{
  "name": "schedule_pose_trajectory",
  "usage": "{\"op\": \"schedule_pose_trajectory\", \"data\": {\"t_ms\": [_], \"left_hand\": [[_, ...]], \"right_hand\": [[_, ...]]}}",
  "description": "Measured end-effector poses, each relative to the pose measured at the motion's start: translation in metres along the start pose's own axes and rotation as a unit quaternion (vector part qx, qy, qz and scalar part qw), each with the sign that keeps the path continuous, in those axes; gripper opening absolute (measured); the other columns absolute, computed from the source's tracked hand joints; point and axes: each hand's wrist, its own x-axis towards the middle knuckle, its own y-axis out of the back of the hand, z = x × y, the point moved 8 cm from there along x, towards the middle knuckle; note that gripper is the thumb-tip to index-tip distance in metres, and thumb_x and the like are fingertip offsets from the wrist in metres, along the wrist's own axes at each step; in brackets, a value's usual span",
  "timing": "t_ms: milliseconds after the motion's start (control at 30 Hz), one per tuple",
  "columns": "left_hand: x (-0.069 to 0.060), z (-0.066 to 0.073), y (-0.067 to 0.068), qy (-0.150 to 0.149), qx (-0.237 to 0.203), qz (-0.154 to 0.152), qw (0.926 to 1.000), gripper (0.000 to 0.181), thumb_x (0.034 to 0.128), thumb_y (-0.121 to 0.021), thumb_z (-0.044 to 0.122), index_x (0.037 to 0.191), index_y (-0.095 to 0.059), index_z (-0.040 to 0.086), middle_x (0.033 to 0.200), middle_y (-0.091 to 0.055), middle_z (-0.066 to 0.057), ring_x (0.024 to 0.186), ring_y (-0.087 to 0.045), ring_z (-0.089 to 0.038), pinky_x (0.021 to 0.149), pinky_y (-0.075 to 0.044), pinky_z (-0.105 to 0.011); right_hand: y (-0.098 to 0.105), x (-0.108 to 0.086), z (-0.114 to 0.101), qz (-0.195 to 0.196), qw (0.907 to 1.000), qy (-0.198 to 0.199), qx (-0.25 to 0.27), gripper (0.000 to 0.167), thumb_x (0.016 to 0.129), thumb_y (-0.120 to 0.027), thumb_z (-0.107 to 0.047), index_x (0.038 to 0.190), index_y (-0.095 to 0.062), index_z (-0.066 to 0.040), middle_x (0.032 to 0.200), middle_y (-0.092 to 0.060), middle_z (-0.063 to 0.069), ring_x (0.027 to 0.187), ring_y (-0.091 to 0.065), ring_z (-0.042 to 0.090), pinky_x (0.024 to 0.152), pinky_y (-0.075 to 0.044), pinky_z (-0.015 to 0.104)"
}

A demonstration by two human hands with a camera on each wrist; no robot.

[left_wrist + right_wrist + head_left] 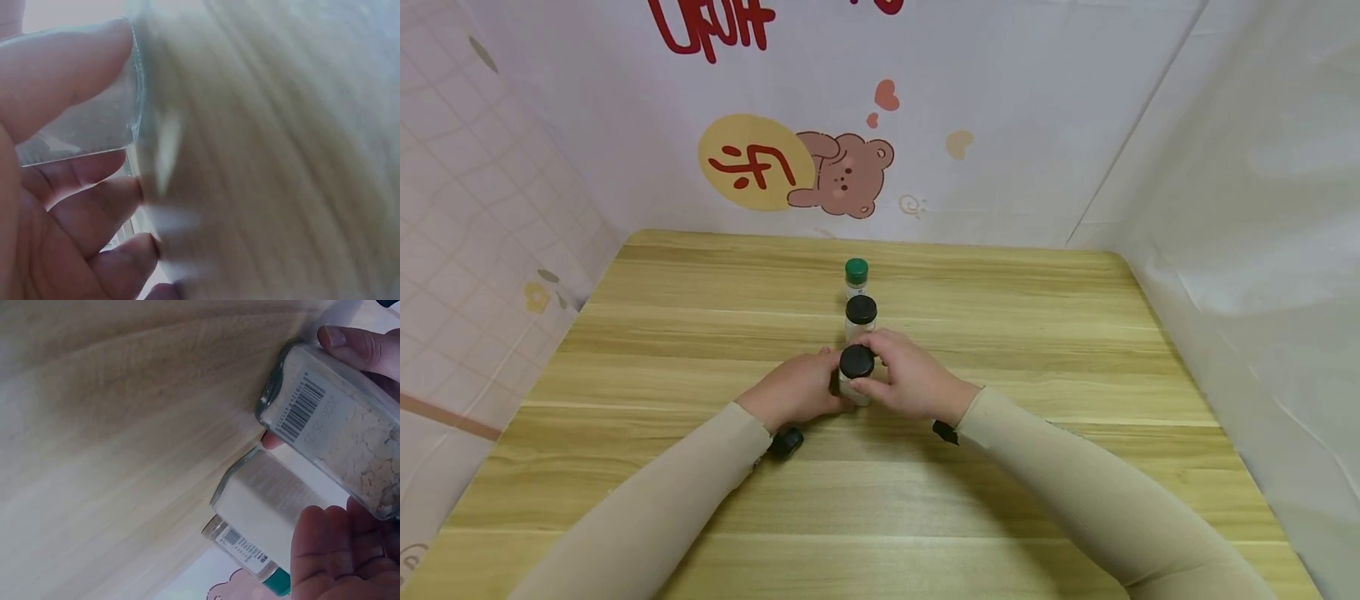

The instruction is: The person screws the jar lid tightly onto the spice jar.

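Note:
A clear glass spice jar with a black lid and pale flaky contents stands nearest to me. My left hand holds it low from the left, its thumb across the glass. From the right, my right hand grips it just under the lid, thumb in front and fingers behind. Right behind stands a second black-lidded jar with whitish contents, its lower part hidden by the right hand. A smaller green-capped bottle is last in the row. In the right wrist view, a barcode label shows on the held jar.
All this is on a wood-grain table. A white printed curtain hangs behind its far edge, with more curtain at both sides. Dark wrist gear sits under the left wrist.

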Motion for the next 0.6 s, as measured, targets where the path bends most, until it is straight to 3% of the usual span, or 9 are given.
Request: {"op": "schedule_pose_trajectory", "data": {"t_ms": [233,367,600], "left_hand": [[0.0,-0.003,0.0,0.004,-0.005,-0.006,1.0,0.081,0.0851,-0.088,0.044,0.155,-0.053,0.025,0.156,-0.054,-0.018,0.151,-0.044,-0.042,0.118,-0.044,-0.058],[-0.001,-0.009,0.001,0.0,0.001,-0.016,0.9999,0.081,0.0837,-0.088,0.047,0.155,-0.053,0.03,0.159,-0.053,-0.012,0.151,-0.045,-0.039,0.119,-0.043,-0.058],[-0.012,-0.025,0.016,-0.021,0.034,-0.034,0.9986,0.047,0.098,-0.069,0.027,0.144,-0.059,0.02,0.148,-0.063,-0.006,0.129,-0.063,-0.026,0.11,-0.051,-0.051]], "right_hand": [[0.006,-0.008,0.01,-0.019,0.9995,-0.025,-0.006,0.063,0.098,-0.076,-0.036,0.149,-0.053,-0.007,0.143,-0.062,0.009,0.135,-0.058,0.027,0.116,-0.048,0.045],[0.016,-0.015,0.018,-0.001,0.9995,-0.03,0.004,0.065,0.099,-0.074,-0.032,0.151,-0.051,0.0,0.139,-0.064,0.018,0.129,-0.062,0.033,0.108,-0.052,0.05],[0.043,-0.027,0.039,0.056,0.9962,-0.066,-0.01,0.045,0.105,-0.065,-0.024,0.141,-0.06,0.003,0.13,-0.068,0.02,0.12,-0.065,0.039,0.096,-0.056,0.054]]}}
